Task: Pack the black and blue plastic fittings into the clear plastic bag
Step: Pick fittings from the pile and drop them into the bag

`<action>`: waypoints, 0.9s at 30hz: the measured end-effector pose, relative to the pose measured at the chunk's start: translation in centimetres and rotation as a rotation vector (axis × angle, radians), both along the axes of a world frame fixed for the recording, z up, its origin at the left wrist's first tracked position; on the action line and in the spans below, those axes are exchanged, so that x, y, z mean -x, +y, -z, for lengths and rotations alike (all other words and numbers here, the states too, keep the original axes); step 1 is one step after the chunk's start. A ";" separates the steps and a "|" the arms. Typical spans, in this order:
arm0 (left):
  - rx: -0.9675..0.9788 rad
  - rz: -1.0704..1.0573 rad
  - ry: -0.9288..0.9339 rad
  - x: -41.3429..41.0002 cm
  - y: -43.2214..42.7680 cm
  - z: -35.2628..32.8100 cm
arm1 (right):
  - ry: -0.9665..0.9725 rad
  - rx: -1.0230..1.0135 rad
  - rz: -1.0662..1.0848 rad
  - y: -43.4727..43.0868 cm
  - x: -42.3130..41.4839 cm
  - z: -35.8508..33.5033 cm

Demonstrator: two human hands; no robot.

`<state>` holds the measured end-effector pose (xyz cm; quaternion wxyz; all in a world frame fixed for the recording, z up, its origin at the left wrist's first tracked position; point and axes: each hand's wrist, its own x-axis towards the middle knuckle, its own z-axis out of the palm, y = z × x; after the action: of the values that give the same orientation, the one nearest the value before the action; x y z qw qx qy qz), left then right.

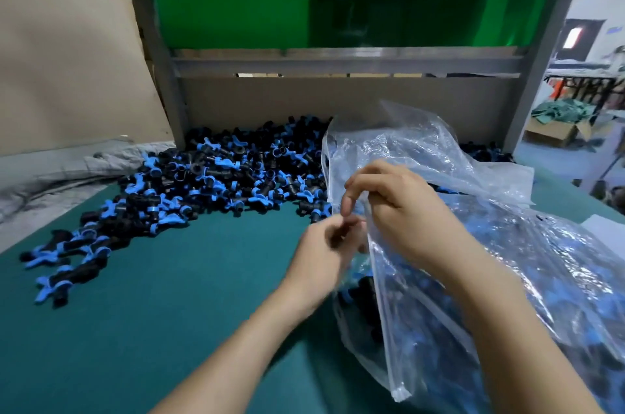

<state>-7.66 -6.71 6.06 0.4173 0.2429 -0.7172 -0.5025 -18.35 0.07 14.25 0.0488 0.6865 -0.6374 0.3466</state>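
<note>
Looking down from the head camera at a green table mat (169,312). Reaching in from the bottom with both bare arms, hands close together near the middle. Pinching the edge of the clear plastic bag (490,244) with the right hand (402,210), fingers and thumb curled on the thin plastic, back of the hand up. Just below and to the left, the left hand (321,254), fingers curled in at the same bag edge; too blurry to tell if gripping the plastic or only touching it. Holding the bag's mouth up off the mat on the right side, with many black and blue plastic fittings (365,298) already inside, low in the bag. Further back and to the left, on the mat, a big loose pile of fittings (220,183), right up against a grey metal frame (162,75) and brown cardboard (67,58)
</note>
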 end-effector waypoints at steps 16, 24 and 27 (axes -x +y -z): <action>0.449 -0.679 -0.995 -2.2 -14.7 6.4 | 0.159 -0.140 0.104 -5.4 3.2 0.9; 0.398 -0.778 -1.052 -1.1 -16.6 6.3 | 0.142 -0.200 0.086 -5.7 3.3 1.7; 0.370 -0.804 -0.997 -1.4 -16.4 6.5 | 0.136 -0.208 0.093 -5.7 3.2 1.8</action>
<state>-6.24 -23.12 -0.41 0.2255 0.6192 -0.7522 -0.0040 -21.57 -5.61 12.45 0.0365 0.6795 -0.6962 0.2285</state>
